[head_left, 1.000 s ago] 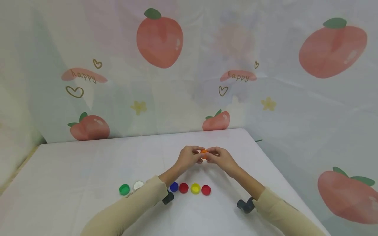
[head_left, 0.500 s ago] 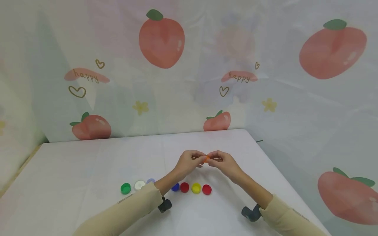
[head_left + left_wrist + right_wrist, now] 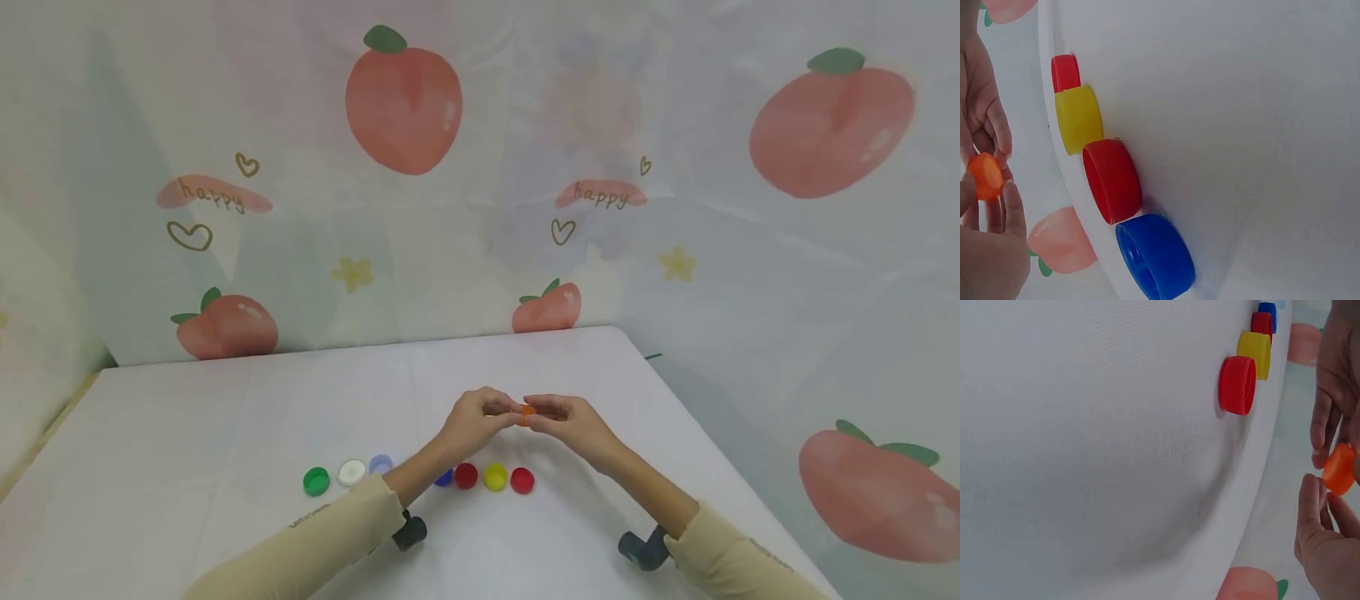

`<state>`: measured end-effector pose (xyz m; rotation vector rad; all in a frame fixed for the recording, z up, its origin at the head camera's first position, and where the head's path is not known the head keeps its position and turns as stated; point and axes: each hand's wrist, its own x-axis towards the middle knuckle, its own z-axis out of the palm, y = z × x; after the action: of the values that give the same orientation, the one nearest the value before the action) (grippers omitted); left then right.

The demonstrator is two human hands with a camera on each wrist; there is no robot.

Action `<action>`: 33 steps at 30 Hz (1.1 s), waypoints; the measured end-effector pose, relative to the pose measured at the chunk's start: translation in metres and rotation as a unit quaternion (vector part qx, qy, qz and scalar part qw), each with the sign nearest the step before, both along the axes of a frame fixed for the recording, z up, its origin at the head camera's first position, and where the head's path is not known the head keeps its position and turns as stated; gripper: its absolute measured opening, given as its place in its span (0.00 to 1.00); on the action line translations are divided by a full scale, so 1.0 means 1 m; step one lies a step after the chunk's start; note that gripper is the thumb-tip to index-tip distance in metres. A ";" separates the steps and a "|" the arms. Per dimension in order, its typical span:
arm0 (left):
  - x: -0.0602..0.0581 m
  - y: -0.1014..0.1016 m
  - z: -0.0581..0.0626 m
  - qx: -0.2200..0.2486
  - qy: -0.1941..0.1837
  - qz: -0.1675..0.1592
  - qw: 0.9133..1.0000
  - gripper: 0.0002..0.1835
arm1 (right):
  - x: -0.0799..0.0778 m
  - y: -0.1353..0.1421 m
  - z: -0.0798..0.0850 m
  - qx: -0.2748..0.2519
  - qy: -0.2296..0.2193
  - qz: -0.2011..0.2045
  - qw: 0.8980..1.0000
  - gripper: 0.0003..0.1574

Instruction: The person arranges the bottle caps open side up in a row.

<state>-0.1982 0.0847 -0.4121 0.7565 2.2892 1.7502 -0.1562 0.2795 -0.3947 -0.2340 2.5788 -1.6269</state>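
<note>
An orange bottle cap [image 3: 527,411] is held up above the white table between the two hands. My left hand [image 3: 480,418] pinches it between thumb and fingertips. From the other side my right hand [image 3: 573,423] has its thumb below and fingers above the cap, gripping its edge. The left wrist view shows the orange cap [image 3: 987,177] with fingertips of both hands around it. On the table, nearer to me, lies a row of caps: green [image 3: 317,481], white [image 3: 352,472], pale violet [image 3: 380,464], blue [image 3: 1155,256], red [image 3: 1112,181], yellow [image 3: 1254,355] and another red [image 3: 1237,385].
The white table [image 3: 225,425] reaches back to a fabric backdrop [image 3: 450,208] printed with peaches. Dark wrist-camera mounts [image 3: 643,550] hang under both sleeves. My left forearm [image 3: 423,471] passes over part of the cap row.
Both hands have come slightly lower and nearer with the orange cap, and their fingers have shifted around it. The pale violet cap has come out from behind the left arm. The row stays put.
</note>
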 end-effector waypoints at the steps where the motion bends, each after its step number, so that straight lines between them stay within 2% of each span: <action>1: 0.000 0.000 -0.001 0.002 0.000 -0.007 1.000 0.06 | 0.001 0.001 -0.001 0.004 0.001 0.005 1.000 0.31; 4: 0.002 0.000 -0.003 0.015 -0.013 -0.028 0.999 0.08 | 0.004 0.003 -0.003 0.034 0.017 0.019 0.999 0.30; 8: 0.005 0.000 -0.004 0.006 -0.016 -0.049 0.999 0.11 | 0.008 0.007 -0.004 0.082 0.043 0.031 0.995 0.24; 17: 0.016 0.008 -0.004 -0.053 0.018 -0.072 0.996 0.11 | 0.018 0.015 -0.007 0.157 0.071 0.060 0.983 0.21; 22: 0.023 0.011 -0.007 -0.077 0.025 -0.082 0.993 0.12 | 0.022 0.020 -0.008 0.172 0.064 0.080 0.980 0.20; 27: 0.025 0.011 -0.006 -0.116 0.040 -0.097 0.988 0.12 | 0.024 0.025 -0.008 0.174 0.061 0.109 0.977 0.19; 33: 0.026 0.010 -0.006 -0.151 0.051 -0.135 0.978 0.12 | 0.029 0.028 -0.010 0.175 0.041 0.137 0.974 0.18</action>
<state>-0.1723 0.0948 -0.4180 1.0526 2.3099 1.2400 -0.1267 0.3076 -0.4043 -0.6078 2.6859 -1.0744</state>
